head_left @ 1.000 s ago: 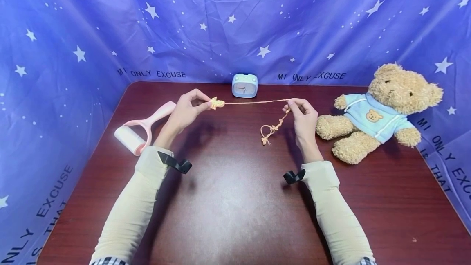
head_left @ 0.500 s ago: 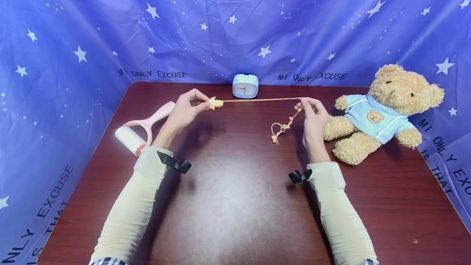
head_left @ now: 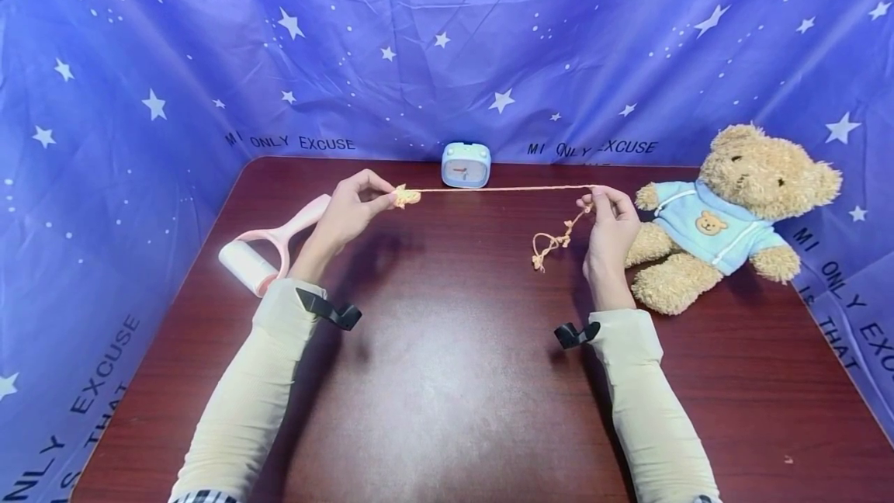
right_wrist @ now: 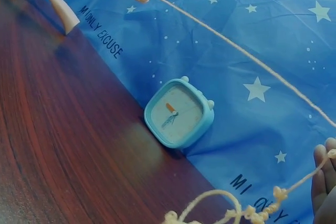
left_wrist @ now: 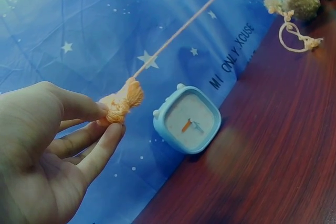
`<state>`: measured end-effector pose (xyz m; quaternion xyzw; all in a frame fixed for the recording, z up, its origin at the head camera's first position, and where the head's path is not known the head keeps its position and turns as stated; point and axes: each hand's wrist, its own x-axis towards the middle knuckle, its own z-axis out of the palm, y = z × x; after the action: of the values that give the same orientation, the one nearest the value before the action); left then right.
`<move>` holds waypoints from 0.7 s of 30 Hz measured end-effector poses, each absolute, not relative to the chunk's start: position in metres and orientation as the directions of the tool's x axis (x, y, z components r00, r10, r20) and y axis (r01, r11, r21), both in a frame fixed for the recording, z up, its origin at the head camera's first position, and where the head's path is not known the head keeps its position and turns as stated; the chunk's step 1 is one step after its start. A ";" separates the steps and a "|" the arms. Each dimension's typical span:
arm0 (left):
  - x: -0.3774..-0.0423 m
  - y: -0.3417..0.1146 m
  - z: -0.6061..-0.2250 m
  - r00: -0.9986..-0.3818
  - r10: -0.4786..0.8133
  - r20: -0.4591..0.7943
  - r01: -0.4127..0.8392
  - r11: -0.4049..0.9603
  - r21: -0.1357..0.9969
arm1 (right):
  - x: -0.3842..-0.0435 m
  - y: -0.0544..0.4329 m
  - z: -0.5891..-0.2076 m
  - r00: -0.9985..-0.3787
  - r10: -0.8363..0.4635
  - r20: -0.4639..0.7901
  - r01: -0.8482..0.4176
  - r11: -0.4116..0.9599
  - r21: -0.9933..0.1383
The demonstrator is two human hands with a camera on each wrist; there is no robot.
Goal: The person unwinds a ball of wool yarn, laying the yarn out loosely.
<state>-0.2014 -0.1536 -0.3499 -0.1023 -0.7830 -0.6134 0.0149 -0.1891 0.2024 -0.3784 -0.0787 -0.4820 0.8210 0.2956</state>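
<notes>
A pale orange cord (head_left: 503,189) runs taut and nearly level between both hands above the table. My left hand (head_left: 351,212) pinches the wound, tufted bundle (left_wrist: 125,100) at the cord's left end between thumb and fingers. At the other end, my right hand (head_left: 610,227) pinches the cord between thumb and fingertips. Below the right fingers dangles the cord's knotted tail (head_left: 555,241), with several small knots and a loop; the right wrist view shows the loop (right_wrist: 210,198) near its lower edge.
A light blue clock (head_left: 466,165) stands at the table's back edge, behind the cord. Left of the left hand lies a pink-handled lint roller (head_left: 251,264). A teddy bear (head_left: 726,223) in a blue top sits beyond the right hand. A blue starry curtain (head_left: 419,99) surrounds the table (head_left: 447,394).
My right hand has moved to the right, toward the teddy bear, lengthening the stretch of cord between the hands. The knotted tail went along with it. My left hand has stayed almost in place.
</notes>
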 end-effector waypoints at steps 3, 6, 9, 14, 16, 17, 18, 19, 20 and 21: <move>-0.201 -0.154 -0.349 -0.979 0.139 0.146 0.174 0.218 0.960 | -0.189 0.204 -0.378 -0.799 0.580 0.158 -0.422 -0.354 -0.835; -0.200 -0.154 -0.348 -0.980 0.136 0.144 0.169 0.189 0.967 | -0.188 0.204 -0.379 -0.787 0.597 0.157 -0.429 -0.346 -0.835; -0.199 -0.155 -0.346 -0.981 0.135 0.139 0.157 0.127 0.980 | -0.188 0.205 -0.380 -0.777 0.612 0.149 -0.431 -0.343 -0.835; -0.199 -0.156 -0.345 -0.987 0.119 0.107 0.106 -0.013 0.994 | -0.187 0.208 -0.379 -0.767 0.627 0.135 -0.433 -0.351 -0.831; -0.199 -0.157 -0.345 -0.989 0.109 0.098 0.095 -0.027 0.995 | -0.187 0.208 -0.379 -0.764 0.631 0.131 -0.433 -0.353 -0.829; -0.200 -0.158 -0.345 -0.990 0.105 0.098 0.097 -0.012 0.995 | -0.186 0.208 -0.379 -0.762 0.634 0.131 -0.435 -0.351 -0.829; -0.200 -0.158 -0.346 -0.990 0.102 0.097 0.099 0.012 0.995 | -0.186 0.209 -0.379 -0.761 0.635 0.131 -0.436 -0.351 -0.828; -0.200 -0.159 -0.346 -0.990 0.098 0.097 0.101 0.035 0.994 | -0.186 0.209 -0.379 -0.759 0.637 0.135 -0.437 -0.345 -0.831; -0.201 -0.159 -0.347 -0.991 0.096 0.097 0.103 0.061 0.993 | -0.186 0.209 -0.379 -0.759 0.638 0.132 -0.437 -0.347 -0.830; -0.201 -0.159 -0.347 -0.991 0.096 0.097 0.105 0.086 0.991 | -0.186 0.209 -0.379 -0.758 0.639 0.133 -0.438 -0.346 -0.830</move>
<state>-0.2010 -0.1594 -0.3469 -0.0682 -0.7368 -0.6727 0.0034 -0.1859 0.2088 -0.3787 -0.1078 -0.4662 0.8133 0.3310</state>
